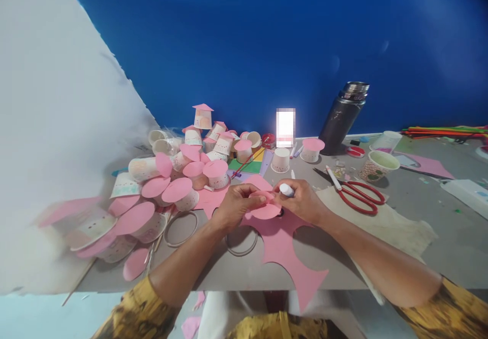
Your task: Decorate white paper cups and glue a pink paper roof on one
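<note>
My left hand point(238, 204) pinches a pink paper disc point(269, 211) between thumb and fingers, low over the table. Close by on the right, my right hand point(305, 202) is closed around a white marker-like tube point(286, 190), its rounded end sticking up; its exact kind is unclear. The right fingertips are at the disc's edge, and whether they touch it is hidden. Beneath both hands lies a pink paper sheet point(280, 247) with round cut-outs. A white paper cup point(281, 161) stands upright beyond them, beside another cup with a pink disc on top point(312, 148).
Many pink-topped paper cups point(179, 191) are heaped at the left. Red-handled scissors point(360, 196) lie on a cloth point(392, 232) at the right. Behind stand a dark flask point(343, 118) and a patterned cup point(377, 166). Metal rings point(182, 228) rest near my left forearm.
</note>
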The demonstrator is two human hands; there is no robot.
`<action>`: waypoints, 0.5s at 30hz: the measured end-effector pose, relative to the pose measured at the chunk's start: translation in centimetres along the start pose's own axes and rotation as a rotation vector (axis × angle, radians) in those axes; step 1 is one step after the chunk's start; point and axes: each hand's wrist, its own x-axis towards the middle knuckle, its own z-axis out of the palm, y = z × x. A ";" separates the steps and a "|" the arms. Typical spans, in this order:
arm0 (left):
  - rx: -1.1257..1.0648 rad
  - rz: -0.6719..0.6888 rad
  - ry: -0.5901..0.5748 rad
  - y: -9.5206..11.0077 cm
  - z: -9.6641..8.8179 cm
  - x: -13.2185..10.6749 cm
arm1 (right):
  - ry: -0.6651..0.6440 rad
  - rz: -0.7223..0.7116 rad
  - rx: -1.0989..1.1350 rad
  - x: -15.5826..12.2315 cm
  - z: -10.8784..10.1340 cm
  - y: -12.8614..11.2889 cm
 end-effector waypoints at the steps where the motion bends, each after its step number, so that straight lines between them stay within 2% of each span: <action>1: 0.022 0.004 0.013 0.0 0.0 0.0 | -0.011 0.016 0.007 0.0 0.0 -0.1; 5: 0.125 0.056 0.048 0.0 0.0 0.0 | -0.042 0.065 0.017 -0.2 0.1 -0.4; 11: 0.161 0.158 0.017 0.4 0.5 -0.2 | -0.056 0.087 -0.082 -0.1 -0.1 -0.4; 15: 0.217 0.179 0.091 0.7 0.5 -0.3 | -0.052 0.129 -0.117 0.0 -0.2 -0.2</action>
